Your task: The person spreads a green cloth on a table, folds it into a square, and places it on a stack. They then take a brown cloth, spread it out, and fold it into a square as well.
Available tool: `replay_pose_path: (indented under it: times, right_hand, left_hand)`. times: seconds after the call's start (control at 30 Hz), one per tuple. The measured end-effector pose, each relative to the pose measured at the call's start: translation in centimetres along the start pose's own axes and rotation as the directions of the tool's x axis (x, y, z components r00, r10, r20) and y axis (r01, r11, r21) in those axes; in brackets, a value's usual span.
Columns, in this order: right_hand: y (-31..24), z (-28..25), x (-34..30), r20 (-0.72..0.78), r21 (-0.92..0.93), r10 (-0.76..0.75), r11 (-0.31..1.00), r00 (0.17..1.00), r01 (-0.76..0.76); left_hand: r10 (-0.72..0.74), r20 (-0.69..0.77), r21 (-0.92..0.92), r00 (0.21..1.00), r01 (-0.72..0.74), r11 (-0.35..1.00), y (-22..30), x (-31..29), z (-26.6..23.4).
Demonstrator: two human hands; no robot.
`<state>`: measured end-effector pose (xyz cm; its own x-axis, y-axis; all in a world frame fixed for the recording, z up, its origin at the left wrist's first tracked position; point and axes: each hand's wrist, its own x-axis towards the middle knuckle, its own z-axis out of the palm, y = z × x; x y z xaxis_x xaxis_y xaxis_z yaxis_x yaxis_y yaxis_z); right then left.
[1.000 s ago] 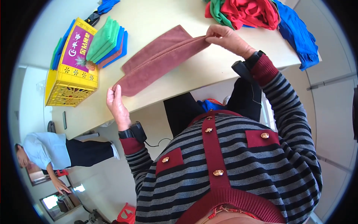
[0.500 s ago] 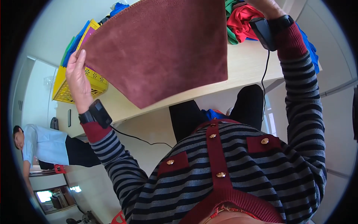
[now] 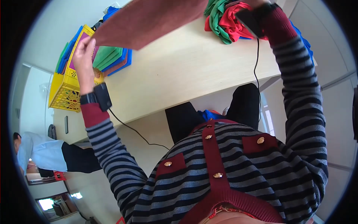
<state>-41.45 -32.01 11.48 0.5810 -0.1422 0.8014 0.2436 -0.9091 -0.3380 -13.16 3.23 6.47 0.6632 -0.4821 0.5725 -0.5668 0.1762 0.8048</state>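
Observation:
A reddish-brown cloth (image 3: pixel 149 26) hangs stretched above the far side of the table, its upper part cut off by the frame. My left hand (image 3: pixel 84 56) is closed on its left corner, pinching it between thumb and fingers. My right hand (image 3: pixel 256 3) is raised at the top edge; its fingers are out of sight, so its grip does not show. Beneath the cloth's left end lies a stack of folded cloths (image 3: pixel 113 61) in green, blue and brown. Close to my right hand is a loose heap of red and green cloths (image 3: pixel 233 24).
A yellow openwork plastic basket (image 3: pixel 63 91) with folded cloths stands at the table's left end. The pale wooden table (image 3: pixel 167 67) spans the space before me. Black cables run from both wrist devices. A person in a light blue top (image 3: pixel 44 151) is at the far left.
The brown cloth has moved up and away, uncovering the folded stack and more tabletop. My left hand has risen slightly; my right hand has shifted left and further out of the frame.

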Motion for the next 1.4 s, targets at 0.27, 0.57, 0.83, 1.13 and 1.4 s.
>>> replay_pose_path:
  times: [0.27, 0.57, 0.83, 1.13, 1.4]
  right_hand:
    - [4.5, 7.2, -20.3, 0.249, -0.212, 0.021, 0.977, 0.968, 0.033]
    - [1.0, 7.0, -27.6, 0.451, -0.197, 0.185, 0.975, 0.873, -0.105]
    - [0.0, 5.9, -26.8, 0.611, -0.174, 0.180, 0.980, 0.771, -0.091]
    - [-4.4, 20.2, -23.8, 0.445, -0.396, 0.326, 0.907, 0.834, -0.144]
    - [-1.1, 18.2, -26.6, 0.400, -0.569, 0.467, 0.801, 0.789, -0.185]
  left_hand:
    - [0.115, 0.294, 0.611, 0.949, -0.280, 0.740, -12.0, -15.3, 1.6]
    - [-0.067, 0.273, 0.658, 0.960, -0.136, 0.740, -10.2, -24.3, 3.3]
    - [-0.238, 0.375, 0.668, 0.896, -0.083, 0.739, -8.3, -24.3, 2.0]
    - [-0.075, 0.481, 0.709, 0.873, -0.338, 0.619, -11.0, -19.6, 12.7]
    - [-0.314, 0.408, 0.862, 0.858, -0.248, 0.442, -13.8, -21.2, 12.3]
